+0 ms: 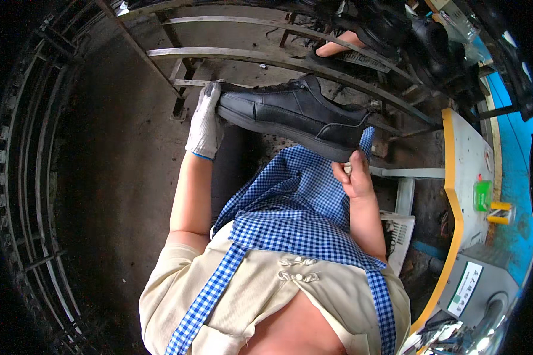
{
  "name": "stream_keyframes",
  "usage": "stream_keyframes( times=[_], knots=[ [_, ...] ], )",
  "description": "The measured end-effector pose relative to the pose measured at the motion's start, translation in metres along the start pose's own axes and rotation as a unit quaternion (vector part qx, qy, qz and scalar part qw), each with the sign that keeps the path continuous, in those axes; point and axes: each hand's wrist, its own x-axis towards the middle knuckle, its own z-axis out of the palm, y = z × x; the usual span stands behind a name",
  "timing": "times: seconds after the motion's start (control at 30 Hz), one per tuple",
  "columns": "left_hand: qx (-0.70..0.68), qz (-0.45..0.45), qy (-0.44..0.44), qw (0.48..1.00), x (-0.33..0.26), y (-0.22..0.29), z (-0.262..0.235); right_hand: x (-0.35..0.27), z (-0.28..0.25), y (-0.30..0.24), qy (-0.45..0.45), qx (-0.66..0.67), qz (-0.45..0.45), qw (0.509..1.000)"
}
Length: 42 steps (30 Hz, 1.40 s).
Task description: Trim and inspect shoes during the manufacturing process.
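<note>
A black leather lace-up shoe [296,112] with a thick black sole is held up in the air in front of the person's checked apron, lying on its side with the sole toward the person. Its toe end rests against the gloved left hand [205,121], its heel end at the bare right hand [354,174]

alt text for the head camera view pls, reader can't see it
A person holds a black shoe sideways over their lap, the gloved left hand at its toe and the bare right hand at its heel. They wear a blue checked apron. Curved metal rails run behind the shoe, and a grey machine panel with a yellow edge stands at right.
</note>
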Motion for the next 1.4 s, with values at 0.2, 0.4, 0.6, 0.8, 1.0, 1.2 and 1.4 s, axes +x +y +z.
stream_keyframes(
  times=[0.2, 0.4, 0.6, 0.8, 1.0, 1.2, 1.4],
  knots=[
    [-0.032, -0.011, -0.071, 0.997, -0.006, -0.014, 0.005, -0.018, -0.005, -0.01, 0.107, -0.008, -0.114, 0.988],
    [-0.091, 0.002, -0.264, 0.96, -0.027, -0.006, 0.031, -0.052, 0.0, -0.073, 0.083, 0.088, -0.459, 0.88],
    [-0.072, -0.051, -0.235, 0.968, -0.033, -0.027, 0.021, -0.073, 0.014, -0.187, 0.382, 0.028, -0.697, 0.606],
    [-0.064, -0.095, -0.215, 0.97, -0.049, -0.035, 0.025, -0.01, 0.009, -0.321, 0.332, -0.165, -0.717, 0.591],
    [-0.081, -0.113, -0.232, 0.963, -0.051, -0.038, 0.023, 0.038, -0.016, -0.387, 0.4, -0.25, -0.601, 0.645],
    [-0.056, -0.115, -0.203, 0.971, -0.06, -0.034, 0.023, 0.063, -0.023, -0.394, 0.366, -0.249, -0.591, 0.675],
    [-0.088, -0.129, -0.222, 0.963, -0.054, -0.037, 0.02, 0.081, 0.017, -0.343, 0.444, -0.374, -0.63, 0.516]
  ],
)
